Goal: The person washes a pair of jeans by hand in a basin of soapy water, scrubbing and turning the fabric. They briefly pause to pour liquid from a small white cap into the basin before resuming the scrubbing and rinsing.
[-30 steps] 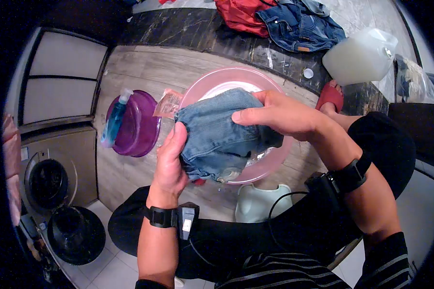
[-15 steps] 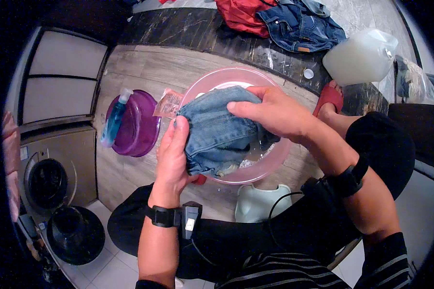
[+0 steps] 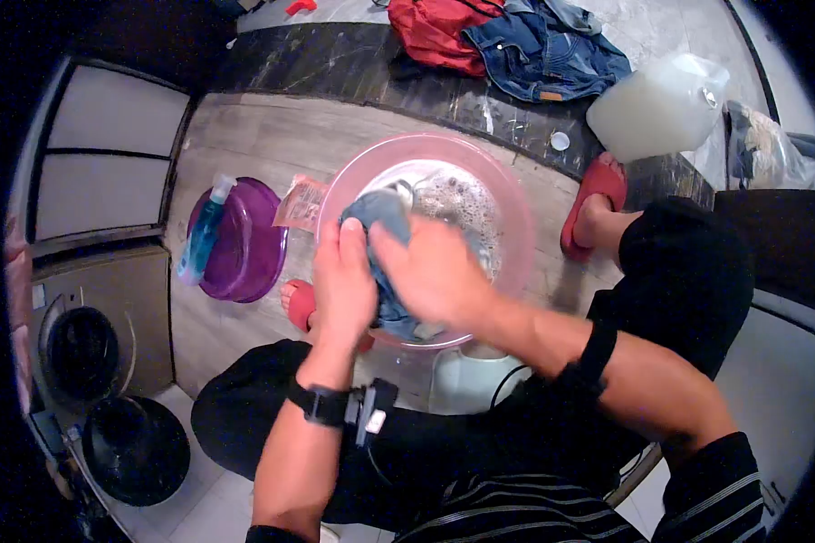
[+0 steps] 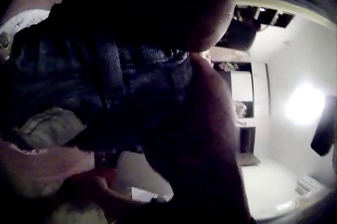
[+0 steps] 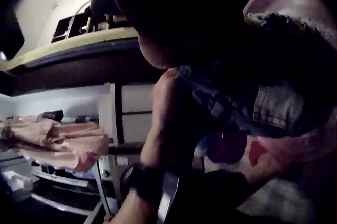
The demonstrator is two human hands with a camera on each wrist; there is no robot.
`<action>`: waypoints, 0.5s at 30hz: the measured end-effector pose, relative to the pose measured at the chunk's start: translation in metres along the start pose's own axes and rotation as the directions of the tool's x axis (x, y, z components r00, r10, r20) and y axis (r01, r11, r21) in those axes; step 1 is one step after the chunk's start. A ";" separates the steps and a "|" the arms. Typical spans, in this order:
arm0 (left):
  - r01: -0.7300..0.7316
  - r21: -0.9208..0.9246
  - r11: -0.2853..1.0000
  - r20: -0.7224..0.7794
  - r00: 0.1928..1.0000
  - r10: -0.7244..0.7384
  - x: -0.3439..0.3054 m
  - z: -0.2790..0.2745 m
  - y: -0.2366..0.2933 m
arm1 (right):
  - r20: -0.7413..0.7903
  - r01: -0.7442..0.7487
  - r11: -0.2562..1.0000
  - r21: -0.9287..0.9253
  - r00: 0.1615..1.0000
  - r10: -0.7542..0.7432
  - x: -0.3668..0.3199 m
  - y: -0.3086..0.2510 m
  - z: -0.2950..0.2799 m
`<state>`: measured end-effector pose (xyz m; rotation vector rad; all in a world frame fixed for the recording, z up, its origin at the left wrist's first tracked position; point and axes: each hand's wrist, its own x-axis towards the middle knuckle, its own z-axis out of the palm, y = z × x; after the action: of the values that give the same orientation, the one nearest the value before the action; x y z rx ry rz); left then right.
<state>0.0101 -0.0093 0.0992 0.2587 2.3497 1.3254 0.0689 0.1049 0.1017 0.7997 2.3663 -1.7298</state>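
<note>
A blue denim garment [image 3: 382,214] is bunched between both hands over a pink basin [image 3: 509,185] of sudsy water [image 3: 457,204]. My left hand [image 3: 346,282] grips its left side, thumb on top. From the right, my right hand [image 3: 439,279] holds the cloth close to the left thumb, blurred. Folds of the denim [image 4: 58,68] fill much of the dark left wrist view. A frayed edge and a paler patch show on the denim [image 5: 226,100] in the right wrist view. Cloth and shadow hide most of the fingers.
Left of the basin, a blue pump bottle [image 3: 205,231] leans in a purple basin [image 3: 261,249], near a pink packet [image 3: 299,203]. Behind, a ledge [image 3: 335,63] bears jeans [image 3: 552,54], red cloth [image 3: 435,32] and a whitish jug [image 3: 656,109]. Feet in red slippers [image 3: 598,204] flank the basin.
The denim was spread between the hands and is now bunched. My right hand has come down and left, close to the left hand. The head view has shifted slightly.
</note>
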 end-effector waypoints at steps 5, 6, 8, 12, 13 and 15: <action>-0.038 -0.104 0.994 0.000 0.999 0.038 -0.008 0.006 -0.002 | 0.000 -0.023 0.996 -0.087 1.000 0.023 0.029 0.004 -0.018; 0.008 -0.149 0.989 0.012 1.000 -0.006 -0.008 0.004 0.008 | -0.072 0.013 0.996 -0.088 0.997 -0.019 0.023 0.004 -0.012; 0.076 -0.107 0.991 0.080 0.995 -0.067 -0.003 -0.002 0.008 | -0.031 0.015 0.998 -0.064 0.999 -0.017 0.002 0.003 -0.001; 0.079 -0.093 0.993 0.096 0.993 -0.070 -0.016 0.008 0.000 | 0.011 0.197 0.951 -0.240 0.980 -0.200 0.015 0.011 -0.017; 0.033 -0.059 0.998 0.037 0.999 -0.031 -0.013 0.007 -0.007 | -0.039 0.155 0.968 -0.197 0.985 -0.166 0.022 0.013 -0.018; -0.011 -0.108 0.994 0.051 0.999 0.016 -0.005 0.002 -0.014 | -0.005 0.149 0.923 -0.354 0.987 -0.162 0.012 0.007 -0.009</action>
<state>0.0159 -0.0171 0.0879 0.2729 2.2299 1.4289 0.0636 0.1190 0.0943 0.6026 2.7164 -1.2807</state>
